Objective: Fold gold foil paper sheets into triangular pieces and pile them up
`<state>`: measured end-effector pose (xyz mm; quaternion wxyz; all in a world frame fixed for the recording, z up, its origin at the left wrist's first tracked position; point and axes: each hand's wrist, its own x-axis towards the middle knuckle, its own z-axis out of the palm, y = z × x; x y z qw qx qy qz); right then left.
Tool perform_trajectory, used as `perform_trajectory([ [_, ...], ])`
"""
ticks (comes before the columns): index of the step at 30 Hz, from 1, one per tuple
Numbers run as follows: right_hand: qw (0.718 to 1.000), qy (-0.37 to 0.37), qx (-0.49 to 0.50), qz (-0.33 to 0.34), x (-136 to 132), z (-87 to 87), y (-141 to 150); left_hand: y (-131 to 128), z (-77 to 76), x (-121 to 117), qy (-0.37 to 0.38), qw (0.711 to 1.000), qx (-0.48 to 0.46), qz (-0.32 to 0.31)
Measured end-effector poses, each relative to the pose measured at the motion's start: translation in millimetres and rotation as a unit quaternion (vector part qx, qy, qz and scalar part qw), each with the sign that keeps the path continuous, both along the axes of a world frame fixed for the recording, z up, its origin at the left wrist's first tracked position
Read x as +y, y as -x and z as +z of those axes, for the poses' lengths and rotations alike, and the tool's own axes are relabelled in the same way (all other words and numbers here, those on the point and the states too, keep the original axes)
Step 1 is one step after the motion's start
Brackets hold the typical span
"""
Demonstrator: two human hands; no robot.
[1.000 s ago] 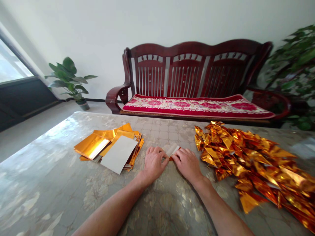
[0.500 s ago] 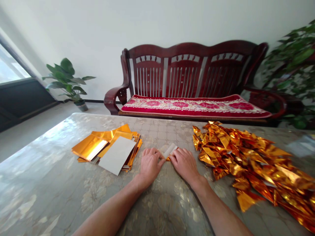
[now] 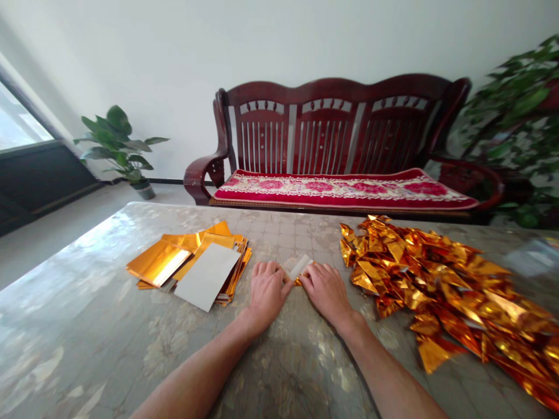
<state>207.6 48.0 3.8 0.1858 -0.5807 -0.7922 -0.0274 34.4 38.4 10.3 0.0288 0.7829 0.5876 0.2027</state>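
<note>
Between my hands, at the middle of the table, lies a partly folded sheet of gold foil paper [image 3: 300, 266], its pale back facing up and a gold edge showing below. My left hand [image 3: 268, 289] has its fingers closed on the paper's left side. On the right side, my right hand [image 3: 325, 290] pinches the sheet with thumb and fingers. Both hands rest low on the table, and they cover much of the paper. Left of them sits a loose stack of flat gold foil sheets [image 3: 159, 259], topped by one sheet [image 3: 207, 276] with its grey-white side up.
A large heap of folded gold foil pieces [image 3: 410, 273] spreads over the right of the patterned table [image 3: 152, 361]. Something of clear plastic [image 3: 530, 256] lies at the far right. Beyond the table stand a dark red wooden bench [image 3: 323, 134] and a potted plant [image 3: 142, 187].
The hands and paper are almost where they were, both hands still on the sheet. The whole view has shifted very slightly.
</note>
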Motion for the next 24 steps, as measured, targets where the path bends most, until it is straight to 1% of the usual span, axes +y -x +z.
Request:
perform_trajectory([
  [11, 1.0, 0.005, -0.008, -0.008, -0.2, 0.3, 1.6, -1.8, 0.6, 2.0, -0.014, 1.0, 0.025, 0.009],
  [18, 1.0, 0.023, 0.004, -0.014, 0.0, 1.6, 2.4, -1.1, 0.4, 3.6, -0.013, 0.999, 0.044, 0.007],
  [21, 0.999, 0.028, 0.005, -0.018, 0.0, 2.2, 2.7, -0.6, 1.1, 3.1, -0.021, 0.999, 0.026, -0.004],
  [24, 0.999, 0.036, 0.008, -0.019, -0.3, 2.5, 3.3, -0.8, -0.2, 3.1, -0.034, 0.998, 0.009, -0.045],
])
